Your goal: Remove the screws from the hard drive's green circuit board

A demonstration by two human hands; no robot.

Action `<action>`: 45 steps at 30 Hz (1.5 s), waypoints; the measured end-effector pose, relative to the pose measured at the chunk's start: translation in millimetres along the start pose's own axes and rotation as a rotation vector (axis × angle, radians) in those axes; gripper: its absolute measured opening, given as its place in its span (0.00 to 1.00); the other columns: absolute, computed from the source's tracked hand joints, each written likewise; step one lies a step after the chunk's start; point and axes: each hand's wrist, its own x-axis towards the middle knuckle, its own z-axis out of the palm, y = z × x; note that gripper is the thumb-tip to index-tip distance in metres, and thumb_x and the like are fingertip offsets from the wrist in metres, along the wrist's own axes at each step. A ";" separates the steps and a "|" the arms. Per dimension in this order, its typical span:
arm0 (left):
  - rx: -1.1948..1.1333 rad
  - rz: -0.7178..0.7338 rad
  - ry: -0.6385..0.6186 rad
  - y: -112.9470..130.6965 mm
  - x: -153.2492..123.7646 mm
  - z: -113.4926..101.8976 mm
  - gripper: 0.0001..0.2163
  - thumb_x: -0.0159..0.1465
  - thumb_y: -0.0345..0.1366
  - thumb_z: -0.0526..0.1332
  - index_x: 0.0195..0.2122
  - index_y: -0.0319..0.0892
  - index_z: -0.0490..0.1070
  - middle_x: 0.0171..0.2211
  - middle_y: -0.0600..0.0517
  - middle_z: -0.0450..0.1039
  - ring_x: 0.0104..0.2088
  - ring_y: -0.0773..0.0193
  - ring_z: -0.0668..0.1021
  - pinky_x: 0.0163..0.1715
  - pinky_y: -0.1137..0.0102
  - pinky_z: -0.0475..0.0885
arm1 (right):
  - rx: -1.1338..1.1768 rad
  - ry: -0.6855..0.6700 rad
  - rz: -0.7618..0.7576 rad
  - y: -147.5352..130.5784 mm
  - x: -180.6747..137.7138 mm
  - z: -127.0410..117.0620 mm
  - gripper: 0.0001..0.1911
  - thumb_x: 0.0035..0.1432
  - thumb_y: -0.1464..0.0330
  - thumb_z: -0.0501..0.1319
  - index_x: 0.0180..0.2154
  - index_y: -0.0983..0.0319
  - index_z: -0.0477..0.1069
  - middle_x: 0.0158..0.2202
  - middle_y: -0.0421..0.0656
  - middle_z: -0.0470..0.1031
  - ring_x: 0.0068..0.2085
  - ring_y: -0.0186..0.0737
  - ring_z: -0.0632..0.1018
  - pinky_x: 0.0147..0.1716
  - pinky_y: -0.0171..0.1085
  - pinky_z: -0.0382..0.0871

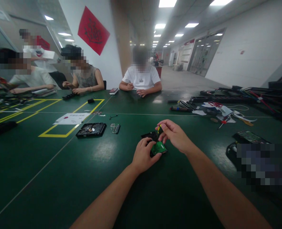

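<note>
My left hand is closed over a small device on the green table, its fingers and thumb gripping a green circuit board. A black plastic housing shows just beyond those fingers, partly covered by them. Above the board, my right hand pinches the yellow and black handle of a screwdriver. The tool points down toward the device; its tip is too small to make out. Left of my hands lie a second circuit board and an open black plastic casing with small parts inside.
A white sheet lies within yellow tape lines. Cables and tools are heaped at the right, with a red-handled screwdriver among them. A pixelated object sits near right. Several people work across the table; one person sits opposite.
</note>
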 end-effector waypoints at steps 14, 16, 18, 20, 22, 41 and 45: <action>-0.006 -0.002 0.002 -1.4 -1.2 1.0 0.22 0.62 0.48 0.70 0.56 0.48 0.74 0.57 0.44 0.69 0.59 0.45 0.72 0.60 0.48 0.69 | -0.016 0.076 0.085 -4.1 1.0 -3.9 0.12 0.66 0.59 0.58 0.39 0.60 0.75 0.33 0.41 0.75 0.26 0.33 0.75 0.22 0.33 0.64; -0.003 0.000 0.010 -2.0 -1.1 1.7 0.22 0.62 0.47 0.70 0.56 0.48 0.73 0.57 0.44 0.69 0.58 0.45 0.72 0.61 0.48 0.69 | -0.069 0.110 0.063 -4.6 0.4 -2.5 0.14 0.66 0.56 0.60 0.39 0.60 0.75 0.31 0.40 0.74 0.26 0.32 0.74 0.23 0.33 0.65; 0.000 0.004 0.019 -2.6 -1.0 2.7 0.22 0.61 0.47 0.70 0.56 0.49 0.73 0.57 0.45 0.69 0.59 0.45 0.72 0.61 0.47 0.69 | -0.139 0.127 0.035 -5.3 -0.5 -1.7 0.16 0.65 0.54 0.62 0.40 0.60 0.76 0.29 0.39 0.73 0.25 0.32 0.72 0.24 0.32 0.65; 0.000 0.008 0.020 -3.1 -0.9 3.5 0.23 0.61 0.47 0.70 0.56 0.49 0.73 0.57 0.45 0.69 0.59 0.45 0.72 0.61 0.48 0.69 | -0.185 0.105 0.013 -5.9 -1.5 -1.8 0.16 0.65 0.54 0.62 0.42 0.60 0.77 0.28 0.38 0.72 0.26 0.32 0.72 0.24 0.32 0.64; -0.002 0.012 0.024 -3.1 -0.8 3.9 0.22 0.61 0.47 0.70 0.55 0.49 0.73 0.57 0.45 0.69 0.58 0.45 0.73 0.61 0.48 0.70 | -0.183 0.078 -0.005 -6.1 -2.2 -2.6 0.16 0.64 0.54 0.64 0.44 0.60 0.76 0.31 0.40 0.75 0.27 0.32 0.73 0.23 0.31 0.64; 0.019 0.013 0.018 -2.5 -0.7 6.4 0.25 0.62 0.48 0.69 0.58 0.46 0.68 0.57 0.43 0.70 0.59 0.44 0.72 0.61 0.47 0.69 | 0.001 0.035 0.030 -3.6 -0.7 0.7 0.18 0.68 0.56 0.59 0.47 0.62 0.76 0.24 0.39 0.72 0.24 0.34 0.74 0.23 0.32 0.67; 0.010 0.016 0.016 -2.8 -1.0 5.3 0.26 0.61 0.49 0.70 0.57 0.46 0.68 0.56 0.43 0.70 0.59 0.44 0.72 0.61 0.47 0.69 | -0.093 0.051 0.013 -1.3 -0.4 -0.7 0.18 0.65 0.53 0.63 0.43 0.61 0.76 0.20 0.35 0.68 0.20 0.30 0.68 0.18 0.29 0.60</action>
